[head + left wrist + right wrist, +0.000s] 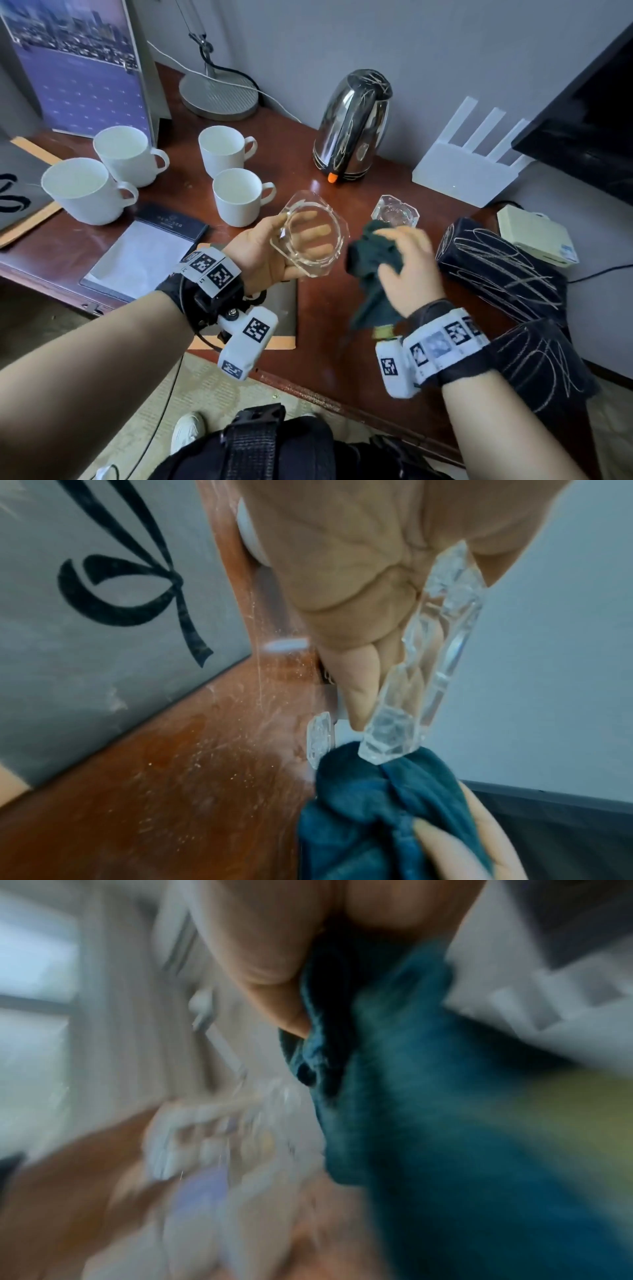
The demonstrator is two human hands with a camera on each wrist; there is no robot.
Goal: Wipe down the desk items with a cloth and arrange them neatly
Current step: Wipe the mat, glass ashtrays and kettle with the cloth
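My left hand (274, 246) holds a clear faceted glass ashtray (310, 236) above the desk, tilted on edge, with fingers behind it and the thumb at its lower rim. The left wrist view shows the ashtray (428, 653) edge-on against the palm. My right hand (407, 270) grips a bunched dark teal cloth (373, 260) just right of the ashtray. In the left wrist view the cloth (377, 804) touches the ashtray's lower edge. The right wrist view is blurred, showing mostly cloth (428, 1096). A second glass ashtray (394, 210) sits on the desk (325, 308) behind the cloth.
Several white mugs (236, 195) stand at left and centre, beside a notepad (144, 253). A steel kettle (352, 126), a lamp base (219, 96), a white router (469, 161) and a dark screen (589, 126) line the back. A black scribbled box (500, 270) lies right.
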